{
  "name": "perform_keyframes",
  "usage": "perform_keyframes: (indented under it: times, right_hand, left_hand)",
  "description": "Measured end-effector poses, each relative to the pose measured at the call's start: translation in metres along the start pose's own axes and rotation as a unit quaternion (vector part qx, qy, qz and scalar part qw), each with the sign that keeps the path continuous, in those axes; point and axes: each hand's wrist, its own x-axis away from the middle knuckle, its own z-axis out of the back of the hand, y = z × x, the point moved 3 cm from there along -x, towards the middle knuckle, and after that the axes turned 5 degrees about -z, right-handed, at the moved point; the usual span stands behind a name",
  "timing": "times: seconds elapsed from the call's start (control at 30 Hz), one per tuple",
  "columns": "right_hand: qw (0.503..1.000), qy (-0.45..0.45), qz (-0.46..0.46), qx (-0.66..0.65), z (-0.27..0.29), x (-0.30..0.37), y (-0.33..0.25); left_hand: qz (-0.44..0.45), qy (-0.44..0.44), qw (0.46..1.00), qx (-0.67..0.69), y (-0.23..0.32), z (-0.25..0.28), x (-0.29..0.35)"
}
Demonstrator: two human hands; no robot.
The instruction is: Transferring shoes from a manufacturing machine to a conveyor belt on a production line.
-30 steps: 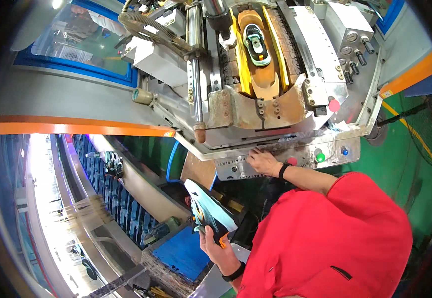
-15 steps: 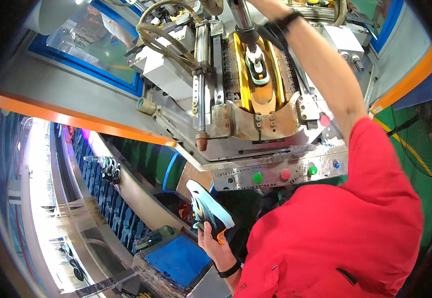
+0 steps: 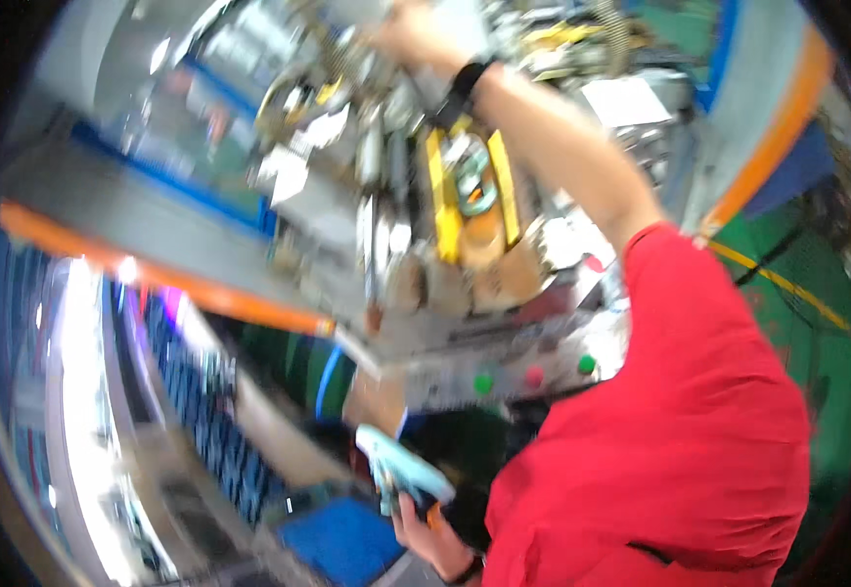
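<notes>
Low in the view, my left hand (image 3: 428, 538) grips a sneaker (image 3: 408, 467) with a pale mint sole, a dark upper and an orange tab at the heel. Its sole faces up and to the right. My right arm stretches across the machine, and my right hand (image 3: 414, 37) is at its upper part. Motion smears those fingers, so what they touch is unclear. A second sneaker (image 3: 474, 184), dark with pale mint and orange, sits between the yellow side bars (image 3: 443, 196) of the machine, below my right wrist.
Green and red buttons (image 3: 534, 376) line the machine's front panel. An orange-edged guard (image 3: 171, 269) runs at the left, another (image 3: 773, 132) at the right. A blue-topped stand (image 3: 342, 541) is beside my left hand. A conveyor with dark blue racks (image 3: 215, 430) curves along the left.
My right hand has come into view at the top, further left than before. The view has shifted and blurred. My left hand still holds its sneaker, now slightly lower in the picture.
</notes>
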Motion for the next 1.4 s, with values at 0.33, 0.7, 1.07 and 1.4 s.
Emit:
perform_keyframes:
  times: [0.33, 0.7, 1.07, 1.4]
  right_hand:
    - [0.758, 0.387, 0.352, 0.391, 0.362, 0.117, -0.117]
    - [0.626, 0.476, 0.184, 0.589, 0.622, 0.194, -0.204]
    - [0.693, 0.493, 0.158, 0.501, 0.606, 0.211, -0.212]
    - [0.876, 0.348, 0.305, 0.136, 0.480, 0.233, -0.229]
  left_hand:
    - [0.356, -0.103, 0.782, 0.500, 0.066, -0.062, -0.052]
    - [0.331, -0.346, 0.726, 0.492, 0.069, -0.158, -0.082]
    - [0.365, -0.350, 0.718, 0.479, 0.105, -0.134, -0.079]
    - [0.317, -0.216, 0.765, 0.517, 0.127, -0.093, -0.070]
